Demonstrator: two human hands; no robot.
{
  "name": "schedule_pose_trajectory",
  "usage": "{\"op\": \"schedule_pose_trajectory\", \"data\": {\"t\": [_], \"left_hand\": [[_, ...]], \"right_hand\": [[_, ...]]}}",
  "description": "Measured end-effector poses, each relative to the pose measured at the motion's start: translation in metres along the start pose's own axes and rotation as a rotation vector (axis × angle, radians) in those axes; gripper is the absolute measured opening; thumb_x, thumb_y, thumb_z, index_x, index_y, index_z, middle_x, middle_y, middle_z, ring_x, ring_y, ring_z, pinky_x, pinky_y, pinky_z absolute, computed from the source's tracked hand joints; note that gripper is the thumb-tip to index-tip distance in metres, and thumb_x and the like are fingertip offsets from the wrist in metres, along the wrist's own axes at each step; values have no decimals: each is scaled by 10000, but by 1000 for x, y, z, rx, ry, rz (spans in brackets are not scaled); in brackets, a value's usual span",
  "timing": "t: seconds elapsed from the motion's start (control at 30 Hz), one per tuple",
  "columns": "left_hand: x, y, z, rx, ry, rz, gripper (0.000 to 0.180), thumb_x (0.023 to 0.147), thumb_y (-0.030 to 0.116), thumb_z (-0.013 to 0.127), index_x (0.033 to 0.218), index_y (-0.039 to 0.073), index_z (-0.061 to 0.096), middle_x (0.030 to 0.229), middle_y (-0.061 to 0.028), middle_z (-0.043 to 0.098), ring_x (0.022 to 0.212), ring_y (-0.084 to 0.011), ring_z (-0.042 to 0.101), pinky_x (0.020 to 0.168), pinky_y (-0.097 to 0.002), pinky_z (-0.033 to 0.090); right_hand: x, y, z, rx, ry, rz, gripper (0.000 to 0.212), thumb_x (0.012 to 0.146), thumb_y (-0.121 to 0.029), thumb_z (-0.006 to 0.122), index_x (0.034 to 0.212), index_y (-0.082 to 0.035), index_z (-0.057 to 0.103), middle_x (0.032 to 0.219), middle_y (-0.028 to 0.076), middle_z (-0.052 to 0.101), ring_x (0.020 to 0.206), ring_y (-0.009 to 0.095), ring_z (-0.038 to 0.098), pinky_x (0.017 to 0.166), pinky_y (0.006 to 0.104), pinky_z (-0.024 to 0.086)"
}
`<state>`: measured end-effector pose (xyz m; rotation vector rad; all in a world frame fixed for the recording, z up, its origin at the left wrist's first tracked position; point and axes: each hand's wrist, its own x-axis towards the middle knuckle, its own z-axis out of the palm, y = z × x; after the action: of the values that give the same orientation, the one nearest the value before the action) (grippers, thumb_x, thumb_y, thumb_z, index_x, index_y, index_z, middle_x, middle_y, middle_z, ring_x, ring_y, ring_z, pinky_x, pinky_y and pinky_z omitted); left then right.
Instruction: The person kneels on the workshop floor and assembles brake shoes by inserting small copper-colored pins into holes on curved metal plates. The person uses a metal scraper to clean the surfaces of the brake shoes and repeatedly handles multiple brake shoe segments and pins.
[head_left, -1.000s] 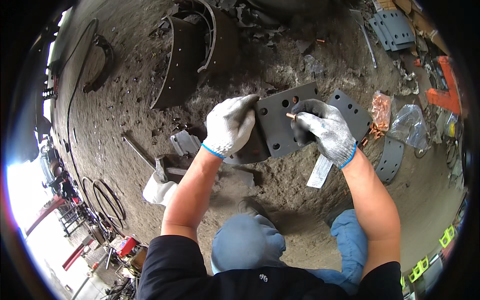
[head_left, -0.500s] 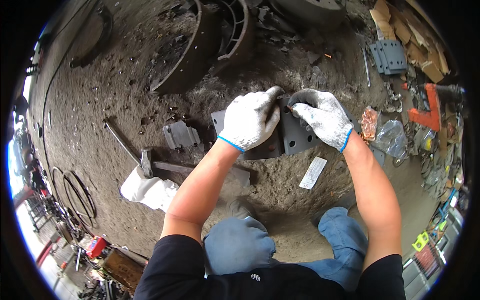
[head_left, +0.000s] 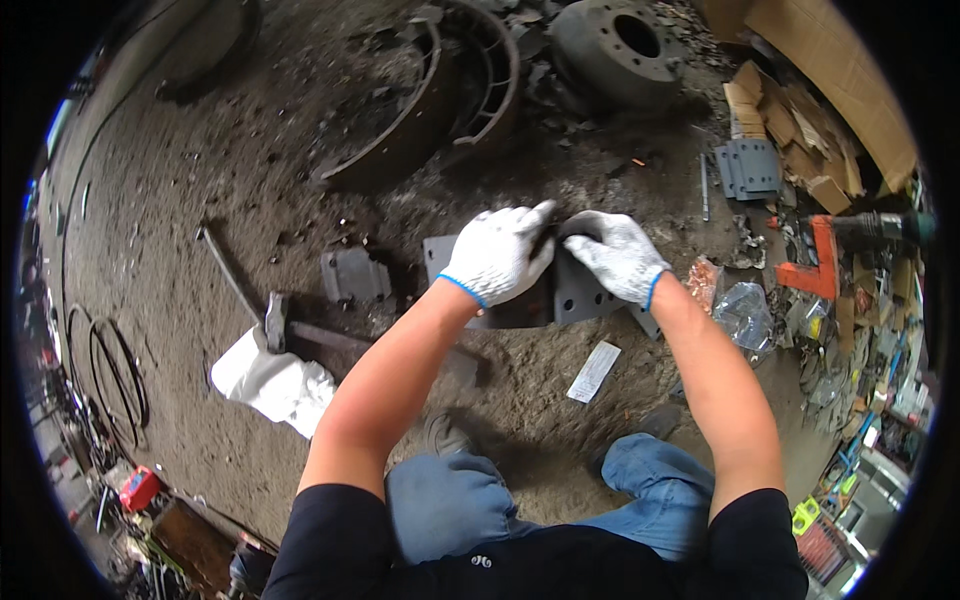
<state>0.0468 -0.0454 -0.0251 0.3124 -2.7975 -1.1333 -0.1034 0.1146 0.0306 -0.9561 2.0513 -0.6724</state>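
Grey curved brake linings (head_left: pixel 580 292) with drilled holes lie in front of me, side by side on a part mostly hidden below them. My left hand (head_left: pixel 500 255), in a white knit glove with a blue cuff, is closed over the far part of the left lining. Beside it, my right hand (head_left: pixel 618 258), gloved the same way, is closed in a pinch above the right lining. Its dark fingertips come close to the left hand's fingers, near the seam between the linings. Whatever sits between the right fingertips is hidden.
A hammer (head_left: pixel 275 322) rests on white cloth (head_left: pixel 270 375) at left, near a broken lining piece (head_left: pixel 355 275). Brake shoes (head_left: pixel 400 140) and a drum (head_left: pixel 615 50) lie beyond. Stacked linings (head_left: pixel 750 168), a bag of copper-coloured pieces (head_left: pixel 703 282) and an orange bracket (head_left: pixel 822 258) are right.
The view has shifted, showing more of the drum and cardboard. A small copper-coloured piece at my right fingertips no longer shows. Both hands stay over the linings.
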Motion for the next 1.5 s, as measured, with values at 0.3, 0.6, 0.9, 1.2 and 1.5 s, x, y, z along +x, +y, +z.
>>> {"op": "schedule_pose_trajectory", "data": {"t": [0.3,0.6,0.9,1.2,1.5], "left_hand": [[13,19,-6,-96,-30,-104,443,1029,309,636,1377,39,683,1225,-220,754,1157,-401,719,984,-439,582],[13,19,-19,-47,-167,-131,685,877,517,790,1407,97,676,1232,-190,739,1160,-388,707,1004,-463,567],[15,27,-15,39,-165,-136,763,768,511,881,1379,93,696,1249,-177,749,1153,-363,726,999,-444,585],[20,29,-20,-118,-229,-238,649,936,511,773,1387,51,696,1253,-205,768,1181,-323,740,1007,-399,571],[53,20,-22,-209,-437,-230,504,1073,477,617,1197,13,767,1102,-203,791,1031,-304,739,959,-407,544]], "right_hand": [[4,15,-8,40,31,121,349,927,-286,752,1149,-18,725,1108,219,761,1068,375,732,922,464,575],[10,25,-22,63,-54,123,446,883,-397,818,1072,3,762,1006,210,771,952,314,753,849,432,592],[5,16,-25,-105,-53,126,472,895,-455,760,1051,-9,756,1081,233,761,1067,412,721,930,497,564],[3,18,-25,-210,-24,112,551,910,-511,731,1108,3,761,1141,245,761,1116,419,718,956,498,567],[0,42,-26,147,20,140,479,876,-407,794,1077,26,754,1014,220,769,950,285,739,858,422,573]]}}
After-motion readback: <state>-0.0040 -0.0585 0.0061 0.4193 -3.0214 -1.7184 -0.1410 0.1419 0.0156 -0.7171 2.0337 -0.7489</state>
